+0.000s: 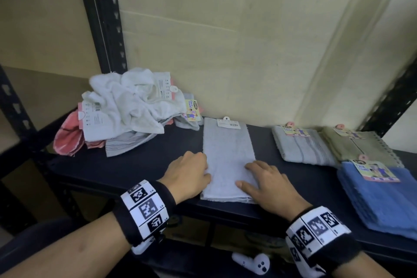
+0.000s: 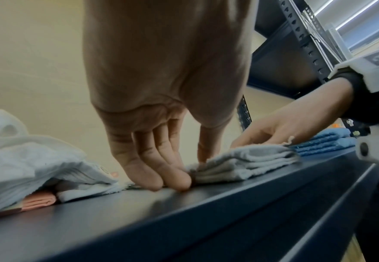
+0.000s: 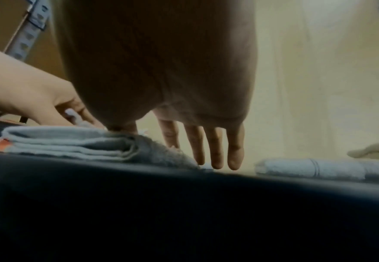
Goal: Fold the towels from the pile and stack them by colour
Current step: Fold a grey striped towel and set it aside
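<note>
Nearest the person, the grey towel (image 1: 228,160) lies on the shelf (image 1: 135,171), already folded into a long strip w/ several layers. Left hand (image 1: 188,176) pinches its near-left edge, thumb on top & fingertips at the side; right hand (image 1: 268,184) lies flat, fingers spread, on the near-right part. So approx. one more fold, then stacking. Right: striped grey towel (image 1: 302,148), beige towel (image 1: 358,145) & blue towels (image 1: 381,201) folded. Far left, the pile (image 1: 126,110) of white, grey, pink ones remains.

Dark metal shelf (image 1: 144,165) with slotted black uprights (image 1: 106,18) against a cream wall (image 1: 225,40).
</note>
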